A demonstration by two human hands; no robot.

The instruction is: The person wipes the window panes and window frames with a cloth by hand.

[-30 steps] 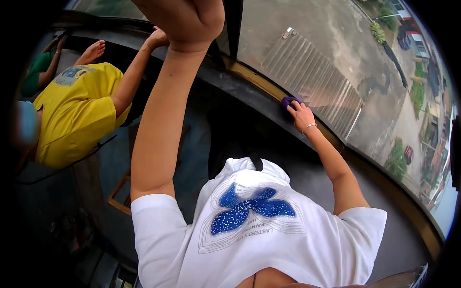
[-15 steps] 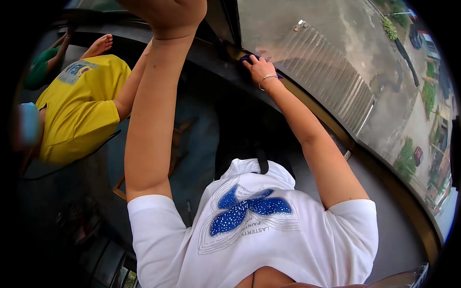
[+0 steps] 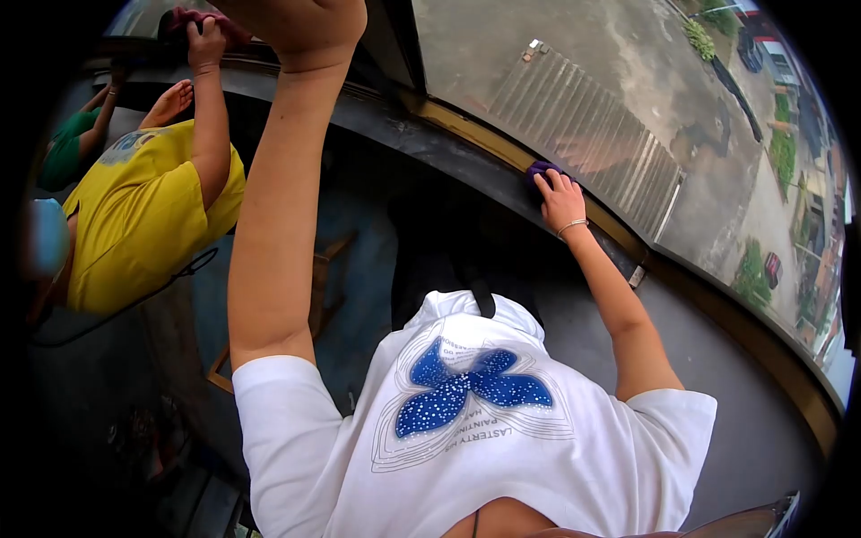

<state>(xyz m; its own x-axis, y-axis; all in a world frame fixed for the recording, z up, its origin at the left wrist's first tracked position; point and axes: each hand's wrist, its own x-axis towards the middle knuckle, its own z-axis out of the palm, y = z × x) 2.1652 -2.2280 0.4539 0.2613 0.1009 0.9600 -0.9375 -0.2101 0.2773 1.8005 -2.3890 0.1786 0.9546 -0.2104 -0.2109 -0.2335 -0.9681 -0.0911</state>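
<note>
My right hand (image 3: 563, 202) presses a bunched purple cloth (image 3: 541, 169) onto the brownish window frame (image 3: 502, 144), at the lower edge of the glass. Its fingers are bent over the cloth, and a thin bracelet circles the wrist. My left hand (image 3: 300, 29) is raised at the top edge of the view. Only its wrist and heel show; the fingers are cut off, so what they touch or hold is hidden. The window glass (image 3: 502, 54) lies just beyond my right hand.
To the left, a person in a yellow shirt (image 3: 143, 215) holds a dark red cloth (image 3: 229, 31) near the window. Another person's green sleeve (image 3: 61, 152) shows farther left. A dark ledge (image 3: 386, 121) runs below the frame. A wooden chair-like piece (image 3: 327, 269) stands beneath my left arm.
My right hand and the purple cloth have moved right along the window frame, closer to my body. The person in yellow now has a hand with a dark red cloth raised in view.
</note>
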